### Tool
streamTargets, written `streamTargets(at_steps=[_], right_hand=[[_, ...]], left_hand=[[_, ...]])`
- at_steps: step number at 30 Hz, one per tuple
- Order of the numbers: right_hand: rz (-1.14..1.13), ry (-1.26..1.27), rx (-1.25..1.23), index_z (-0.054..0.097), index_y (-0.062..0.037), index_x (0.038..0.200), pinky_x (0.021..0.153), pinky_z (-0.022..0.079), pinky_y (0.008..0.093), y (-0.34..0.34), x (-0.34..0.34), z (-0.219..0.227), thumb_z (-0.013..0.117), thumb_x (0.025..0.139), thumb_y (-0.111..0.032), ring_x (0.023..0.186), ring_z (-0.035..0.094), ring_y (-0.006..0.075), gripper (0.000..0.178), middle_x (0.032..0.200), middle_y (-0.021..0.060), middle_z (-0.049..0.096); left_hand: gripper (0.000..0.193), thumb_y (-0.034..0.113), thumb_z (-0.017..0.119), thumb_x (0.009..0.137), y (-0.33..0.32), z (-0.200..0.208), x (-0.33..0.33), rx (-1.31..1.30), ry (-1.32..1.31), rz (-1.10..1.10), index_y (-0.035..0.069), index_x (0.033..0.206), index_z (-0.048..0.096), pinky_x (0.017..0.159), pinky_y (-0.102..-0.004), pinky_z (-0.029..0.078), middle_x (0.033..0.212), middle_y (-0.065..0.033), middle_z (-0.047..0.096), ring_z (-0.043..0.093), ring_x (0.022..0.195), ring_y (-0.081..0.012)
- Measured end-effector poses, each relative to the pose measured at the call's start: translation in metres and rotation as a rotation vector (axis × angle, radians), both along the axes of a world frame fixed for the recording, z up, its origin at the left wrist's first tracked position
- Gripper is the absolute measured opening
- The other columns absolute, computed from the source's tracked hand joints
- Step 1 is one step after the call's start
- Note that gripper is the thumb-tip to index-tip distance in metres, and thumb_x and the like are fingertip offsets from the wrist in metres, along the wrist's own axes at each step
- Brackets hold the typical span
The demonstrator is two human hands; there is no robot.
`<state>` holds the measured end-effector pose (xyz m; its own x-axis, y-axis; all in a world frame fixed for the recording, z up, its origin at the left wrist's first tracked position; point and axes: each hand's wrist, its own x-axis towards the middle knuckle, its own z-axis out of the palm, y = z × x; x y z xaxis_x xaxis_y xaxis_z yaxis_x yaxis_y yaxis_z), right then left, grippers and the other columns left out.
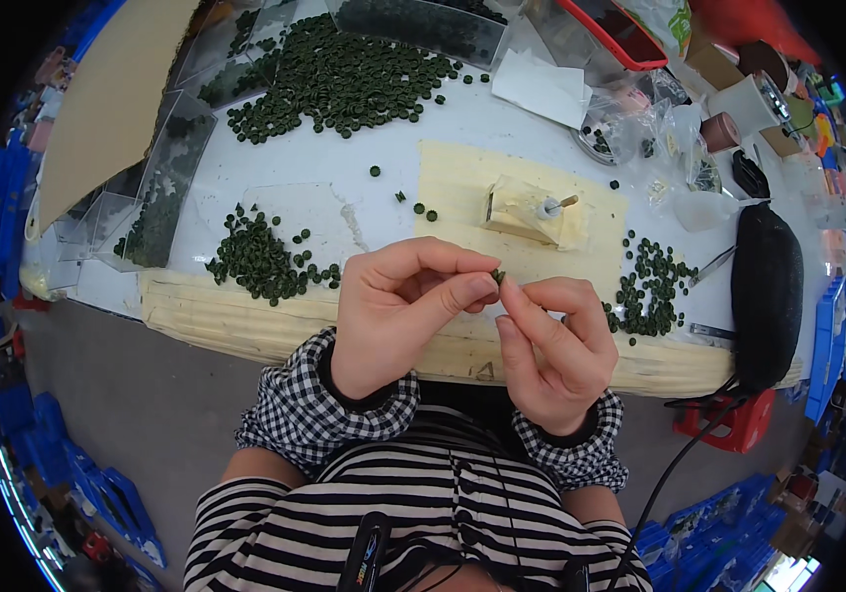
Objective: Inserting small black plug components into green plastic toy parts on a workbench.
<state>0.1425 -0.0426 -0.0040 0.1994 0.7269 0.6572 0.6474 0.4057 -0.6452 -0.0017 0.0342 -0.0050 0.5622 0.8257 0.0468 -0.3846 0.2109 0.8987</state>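
Above the table's near edge, my left hand [408,301] pinches a small dark green round piece [499,276] between thumb and forefinger. My right hand [563,345] meets it there, its fingertips pressed to the same piece. Both hands hide most of that piece. Just beyond them stands a block wrapped in cream tape [524,209] with a thin metal pin [567,201] sticking out of its right side. A pile of like green pieces [263,259] lies left of my left hand. To the right of my right hand, more green pieces [648,286] are spread out loosely.
A large heap of green pieces [344,79] covers the far left, beside clear plastic trays [161,183] and a cardboard sheet [112,109]. A white paper [541,87] lies at the back. On the right are a black padded bundle [768,296], a cable, tweezers [711,264] and plastic bags.
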Motion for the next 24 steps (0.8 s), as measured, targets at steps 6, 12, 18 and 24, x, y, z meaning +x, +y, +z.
streamTargets(at_steps=[6, 12, 18, 24], right_hand=[[0.023, 0.01, -0.003, 0.073, -0.0005, 0.101, 0.062, 0.048, 0.028, -0.003, 0.0037, 0.0037, 0.073, 0.068, 0.007, 0.073, 0.061, 0.0204, 0.034, 0.085, 0.0086, 0.064], [-0.02, 0.12, -0.009, 0.072, -0.0006, 0.1, 0.062, 0.049, 0.0272, -0.0007, 0.0028, 0.002, 0.074, 0.068, 0.01, 0.072, 0.061, 0.02, 0.033, 0.085, 0.0085, 0.065], [-0.048, 0.065, 0.018, 0.072, -0.001, 0.098, 0.06, 0.048, 0.0269, -0.0018, 0.0019, 0.0017, 0.076, 0.067, 0.01, 0.071, 0.061, 0.0192, 0.033, 0.083, 0.0073, 0.064], [-0.04, -0.004, 0.074, 0.072, -0.0014, 0.095, 0.059, 0.048, 0.0272, -0.0026, 0.0065, 0.002, 0.078, 0.065, 0.008, 0.07, 0.06, 0.0192, 0.032, 0.081, 0.0065, 0.063]], left_hand=[[0.021, -0.008, 0.066, 0.083, -0.0008, -0.0018, -0.0014, 0.267, 0.073, 0.055, -0.004, 0.103, 0.069, 0.076, -0.0242, 0.053, 0.098, -0.0116, 0.066, 0.065, 0.085, -0.0148], [0.024, -0.008, 0.068, 0.08, -0.0022, 0.0027, -0.0012, 0.424, 0.189, 0.072, 0.0, 0.103, 0.07, 0.072, -0.0243, 0.051, 0.088, -0.0101, 0.068, 0.065, 0.081, -0.0161], [0.022, -0.006, 0.07, 0.079, -0.0015, 0.0011, -0.0014, 0.504, 0.196, 0.09, 0.001, 0.1, 0.071, 0.07, -0.0254, 0.052, 0.087, -0.0111, 0.07, 0.067, 0.079, -0.0169], [0.02, -0.004, 0.072, 0.078, -0.0021, 0.0064, -0.0001, 0.658, 0.252, 0.137, 0.001, 0.098, 0.071, 0.068, -0.0269, 0.053, 0.085, -0.0116, 0.07, 0.068, 0.077, -0.0203]])
